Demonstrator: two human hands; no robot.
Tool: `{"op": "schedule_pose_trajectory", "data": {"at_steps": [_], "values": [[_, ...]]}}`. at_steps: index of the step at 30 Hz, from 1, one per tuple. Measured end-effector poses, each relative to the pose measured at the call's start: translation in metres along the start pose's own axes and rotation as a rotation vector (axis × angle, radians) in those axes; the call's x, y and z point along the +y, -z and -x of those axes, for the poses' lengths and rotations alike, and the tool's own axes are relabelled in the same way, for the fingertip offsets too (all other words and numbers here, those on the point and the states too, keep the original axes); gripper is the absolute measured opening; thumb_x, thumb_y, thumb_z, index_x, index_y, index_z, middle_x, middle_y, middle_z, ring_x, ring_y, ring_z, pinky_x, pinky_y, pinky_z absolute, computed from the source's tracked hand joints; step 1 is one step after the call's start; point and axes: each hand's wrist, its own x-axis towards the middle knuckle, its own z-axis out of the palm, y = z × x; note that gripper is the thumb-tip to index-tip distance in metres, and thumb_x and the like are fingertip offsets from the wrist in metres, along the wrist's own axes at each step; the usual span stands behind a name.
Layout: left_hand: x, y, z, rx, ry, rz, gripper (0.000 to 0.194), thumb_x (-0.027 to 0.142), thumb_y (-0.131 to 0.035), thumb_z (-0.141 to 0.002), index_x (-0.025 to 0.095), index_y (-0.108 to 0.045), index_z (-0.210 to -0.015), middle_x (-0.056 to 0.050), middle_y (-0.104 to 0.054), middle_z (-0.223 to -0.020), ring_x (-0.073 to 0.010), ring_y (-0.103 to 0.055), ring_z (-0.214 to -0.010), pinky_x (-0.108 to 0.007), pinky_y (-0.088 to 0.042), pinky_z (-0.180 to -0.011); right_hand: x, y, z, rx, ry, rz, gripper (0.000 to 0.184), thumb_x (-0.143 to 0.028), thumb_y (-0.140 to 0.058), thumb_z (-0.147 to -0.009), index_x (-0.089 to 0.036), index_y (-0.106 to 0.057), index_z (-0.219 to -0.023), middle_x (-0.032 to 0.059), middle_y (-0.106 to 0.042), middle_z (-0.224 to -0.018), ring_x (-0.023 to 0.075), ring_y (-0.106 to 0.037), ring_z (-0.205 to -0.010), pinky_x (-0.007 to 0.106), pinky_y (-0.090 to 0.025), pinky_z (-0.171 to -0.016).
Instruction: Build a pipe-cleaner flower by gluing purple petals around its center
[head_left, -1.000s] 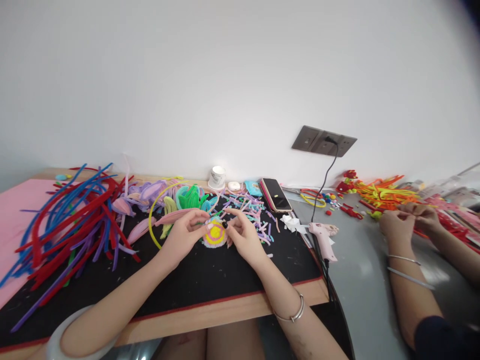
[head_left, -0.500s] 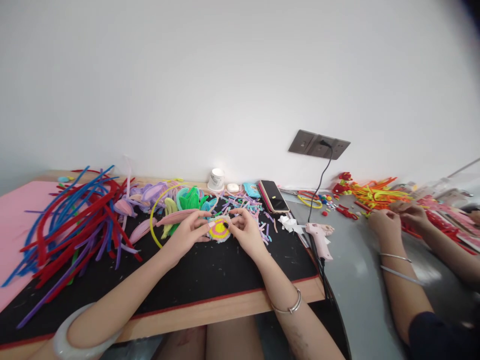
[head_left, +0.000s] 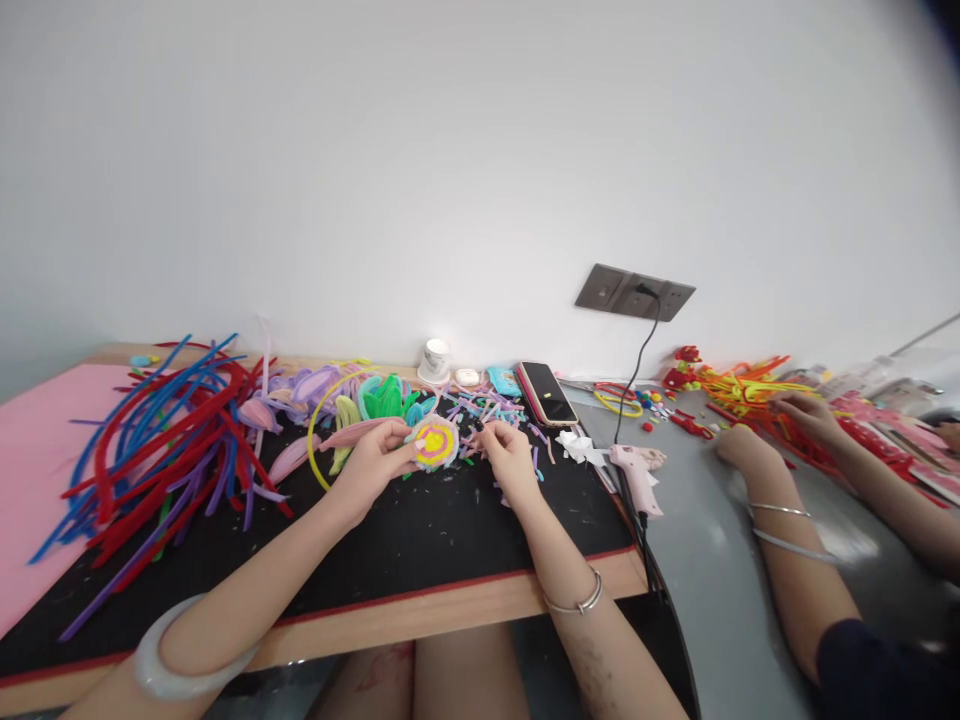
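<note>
While your left hand (head_left: 369,465) pinches one edge of the fuzzy disc (head_left: 436,443), which lopsided support could tilt, your right hand (head_left: 511,465) is narrowed, its hold unclear.

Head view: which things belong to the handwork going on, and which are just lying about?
Seemingly in the work:
- left hand, pinching the round yellow-and-pink piece
- right hand, by the short cut strips; its grip is unclear
- perhaps the glue gun

Apparently just lying about:
- phone
- cup
- white case
- blue packet
</note>
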Motion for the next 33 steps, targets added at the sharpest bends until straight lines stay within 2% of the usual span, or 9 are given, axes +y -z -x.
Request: {"op": "schedule_pose_trajectory", "data": {"at_steps": [3, 6, 10, 14, 19, 30, 33], "values": [[0.0, 0.0, 0.001, -0.023, -0.009, 0.018, 0.039, 0.035, -0.078, -0.06, 0.018, -0.052, -0.082, 0.003, -0.066, -0.078, -0.0171, -0.067, -0.08, -0.028, -0.056, -0.071, -0.003, -0.005, 0.002, -0.172, -0.055, -0.045, 0.016, -0.031, -0.066, -0.071, -0.017, -0.059, -0.068, -0.0032, -0.057, -0.053, 0.0085, -0.046, -0.045, 0.02, -0.034, -0.044], [-0.002, 0.001, 0.0, -0.081, -0.008, -0.003, 0.039, 0.035, -0.078, -0.061, 0.018, -0.05, -0.083, 0.001, -0.068, -0.079, -0.0192, -0.068, -0.082, -0.031, -0.056, -0.073, -0.002, -0.007, 0.003, -0.256, -0.111, -0.1, 0.018, -0.033, -0.066, -0.071, -0.017, -0.058, -0.07, -0.0041, -0.057, -0.049, 0.0063, -0.042, -0.038, 0.018, -0.031, -0.038], [-0.004, 0.002, -0.002, -0.175, -0.031, -0.135, 0.048, 0.033, -0.077, -0.062, 0.017, -0.052, -0.1, -0.005, -0.071, -0.089, -0.0237, -0.069, -0.085, -0.031, -0.056, -0.067, -0.001, -0.006, 0.003, -0.275, -0.144, -0.182, 0.021, -0.035, -0.065, -0.072, -0.016, -0.057, -0.076, -0.0032, -0.061, -0.054, 0.0063, -0.046, -0.038, 0.018, -0.038, -0.039], [-0.004, 0.001, -0.001, -0.199, -0.089, -0.191, 0.056, 0.033, -0.076, -0.064, 0.017, -0.051, -0.113, -0.007, -0.07, -0.099, -0.025, -0.069, -0.088, -0.031, -0.055, -0.068, -0.003, -0.006, 0.005, -0.329, -0.243, -0.392, 0.026, -0.027, -0.072, -0.067, -0.018, -0.053, -0.083, -0.0059, -0.061, -0.054, 0.0058, -0.047, -0.038, 0.016, -0.039, -0.038], [0.0, 0.001, 0.002, -0.222, -0.111, -0.229, 0.052, 0.032, -0.073, -0.067, 0.016, -0.053, -0.112, -0.006, -0.071, -0.097, -0.0234, -0.069, -0.086, -0.033, -0.055, -0.073, -0.006, -0.008, 0.009, -0.381, -0.301, -0.554, 0.033, -0.02, -0.075, -0.063, -0.02, -0.048, -0.082, -0.0103, -0.055, -0.05, 0.0057, -0.048, -0.039, 0.014, -0.038, -0.037], [-0.006, 0.001, -0.001, -0.203, -0.183, -0.264, 0.044, 0.031, -0.073, -0.065, 0.015, -0.055, -0.102, -0.006, -0.072, -0.089, -0.0226, -0.069, -0.078, -0.033, -0.055, -0.068, 0.0, -0.011, 0.01, -0.383, -0.308, -0.558, 0.03, -0.02, -0.074, -0.065, -0.02, -0.048, -0.08, -0.0076, -0.06, -0.052, 0.0054, -0.049, -0.038, 0.016, -0.043, -0.039], [-0.007, 0.001, -0.002, -0.192, -0.197, -0.287, 0.045, 0.03, -0.073, -0.065, 0.015, -0.058, -0.104, -0.008, -0.072, -0.096, -0.025, -0.069, -0.085, -0.036, -0.055, -0.073, 0.0, -0.012, 0.01, -0.375, -0.309, -0.543, 0.03, -0.02, -0.075, -0.065, -0.02, -0.048, -0.079, -0.0071, -0.061, -0.053, 0.0053, -0.049, -0.037, 0.016, -0.043, -0.039]]}}
